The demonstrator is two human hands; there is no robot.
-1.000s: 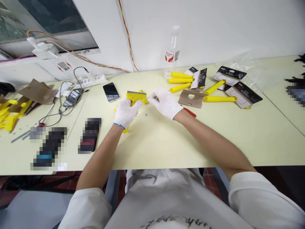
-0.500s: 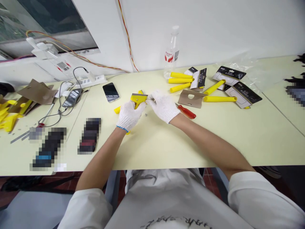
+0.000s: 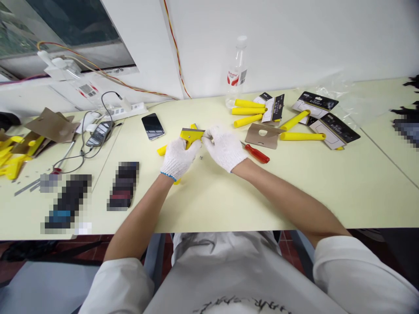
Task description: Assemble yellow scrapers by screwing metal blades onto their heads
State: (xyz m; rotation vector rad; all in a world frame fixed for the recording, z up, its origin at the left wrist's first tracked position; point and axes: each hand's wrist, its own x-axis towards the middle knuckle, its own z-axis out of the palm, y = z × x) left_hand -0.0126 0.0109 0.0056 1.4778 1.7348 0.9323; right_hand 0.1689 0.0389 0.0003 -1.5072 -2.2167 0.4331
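Observation:
My left hand, in a white knit glove, is closed around a yellow scraper with a thin metal blade edge along its top. At the right end of the scraper's head, my gloved right hand pinches with thumb and fingertips; what lies between them is too small to make out. A small screw rests on the table between the hands. More yellow plastic pokes out from behind and below my left hand. Close to my right wrist lies a screwdriver with a red handle.
Yellow handles with black-and-white cards and a brown cardboard piece lie at right, before a plastic bottle. On the left are a phone, a power strip, cables, yellow parts and blurred dark items.
My right fingertips have shifted slightly at the end of the scraper's head, and the grey metal seen between them before is now mostly covered. The left hand keeps its grip.

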